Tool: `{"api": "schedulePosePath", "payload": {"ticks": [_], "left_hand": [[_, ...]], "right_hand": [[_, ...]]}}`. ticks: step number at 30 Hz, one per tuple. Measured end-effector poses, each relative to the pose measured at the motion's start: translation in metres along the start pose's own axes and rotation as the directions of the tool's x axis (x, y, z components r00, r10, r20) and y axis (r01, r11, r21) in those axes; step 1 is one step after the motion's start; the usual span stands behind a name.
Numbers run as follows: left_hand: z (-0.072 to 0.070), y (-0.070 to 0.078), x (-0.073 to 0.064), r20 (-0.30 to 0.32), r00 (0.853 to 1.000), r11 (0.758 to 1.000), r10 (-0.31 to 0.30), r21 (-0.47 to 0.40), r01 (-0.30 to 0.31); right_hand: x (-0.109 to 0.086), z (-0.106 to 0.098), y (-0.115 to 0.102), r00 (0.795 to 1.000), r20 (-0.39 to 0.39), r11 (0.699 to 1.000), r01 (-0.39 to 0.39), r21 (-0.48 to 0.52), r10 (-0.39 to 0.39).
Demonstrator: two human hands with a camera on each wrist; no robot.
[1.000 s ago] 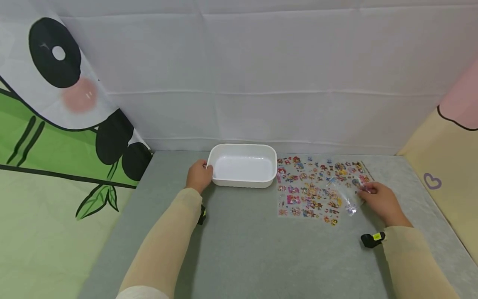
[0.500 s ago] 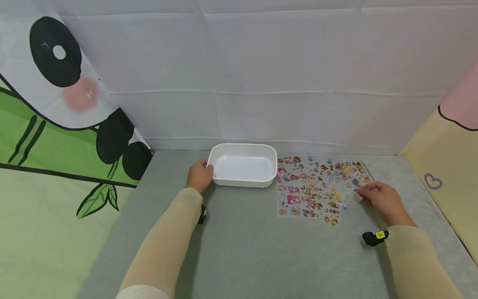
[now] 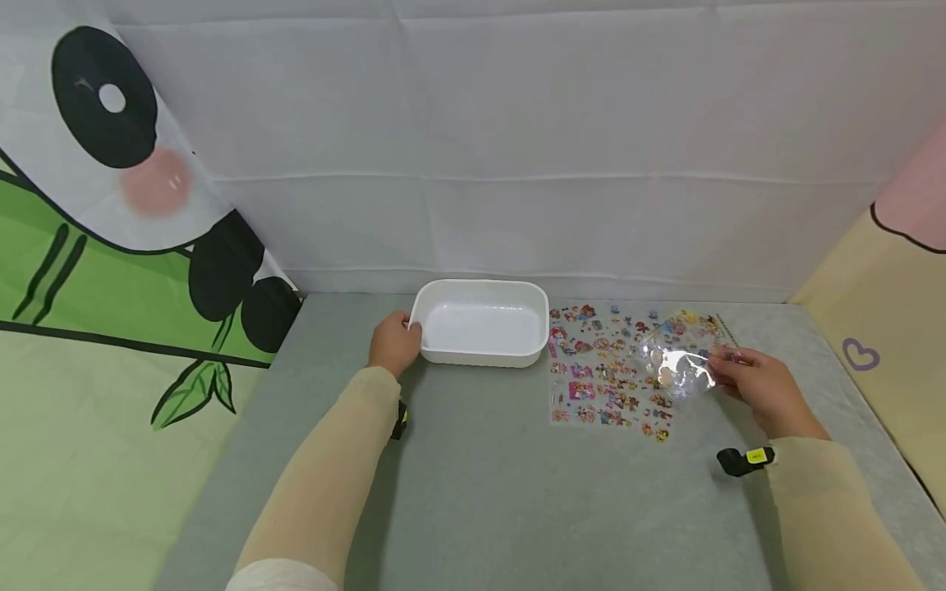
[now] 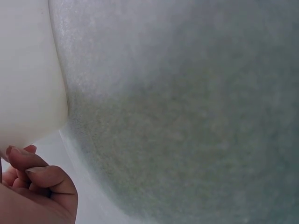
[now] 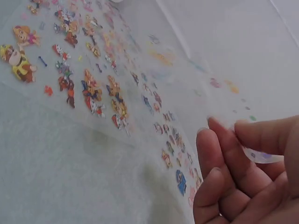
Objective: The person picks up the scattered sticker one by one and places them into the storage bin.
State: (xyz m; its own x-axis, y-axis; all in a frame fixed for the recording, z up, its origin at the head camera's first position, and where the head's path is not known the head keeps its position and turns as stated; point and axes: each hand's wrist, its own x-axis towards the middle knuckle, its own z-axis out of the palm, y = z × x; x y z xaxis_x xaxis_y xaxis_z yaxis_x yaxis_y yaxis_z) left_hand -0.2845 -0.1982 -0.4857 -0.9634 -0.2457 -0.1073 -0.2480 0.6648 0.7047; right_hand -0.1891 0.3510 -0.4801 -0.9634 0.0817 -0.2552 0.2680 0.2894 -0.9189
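Right hand [image 3: 761, 392] pinching clear printed film [image 3: 678, 369] between thumb and fingers; film curved, glare across it, held over right part of sticker sheet [image 3: 584, 391]. Sheet lies flat on bench [image 3: 562, 509], covered in small colourful cartoon figures, some dogs in outfits. Left hand [image 3: 393, 346] gripping left side of white tray [image 3: 480, 359], thumb at rim; tray on bench, just left of sheet. Black device [image 3: 733, 463] at right wrist bears yellow label [image 3: 757, 456], print too small to read.
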Motion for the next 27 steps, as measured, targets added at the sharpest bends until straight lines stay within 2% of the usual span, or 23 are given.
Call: {"api": "schedulePosePath", "payload": {"ticks": [7, 16, 21, 27], "left_hand": [[-0.001, 0.002, -0.001, -0.002, 1.000, 1.000, -0.001, -0.001, 0.001], [0.000, 0.002, 0.002, 0.000, 1.000, 1.000, -0.016, 0.000, 0.016], [0.001, 0.003, 0.003, 0.006, 1.000, 1.000, -0.029, -0.003, 0.029], [-0.001, 0.008, 0.000, 0.015, 0.999, 0.999, -0.038, 0.002, 0.038]], "right_hand": [[0.002, 0.004, -0.007, 1.000, 0.004, 1.000, -0.005, -0.026, 0.005], [0.004, 0.009, -0.007, 0.996, 0.075, 0.998, 0.035, 0.045, -0.038], [0.005, 0.016, -0.008, 0.996, 0.058, 0.996, 0.061, 0.067, -0.065], [0.009, 0.031, -0.012, 0.998, 0.039, 0.995, 0.052, 0.090, -0.056]]}}
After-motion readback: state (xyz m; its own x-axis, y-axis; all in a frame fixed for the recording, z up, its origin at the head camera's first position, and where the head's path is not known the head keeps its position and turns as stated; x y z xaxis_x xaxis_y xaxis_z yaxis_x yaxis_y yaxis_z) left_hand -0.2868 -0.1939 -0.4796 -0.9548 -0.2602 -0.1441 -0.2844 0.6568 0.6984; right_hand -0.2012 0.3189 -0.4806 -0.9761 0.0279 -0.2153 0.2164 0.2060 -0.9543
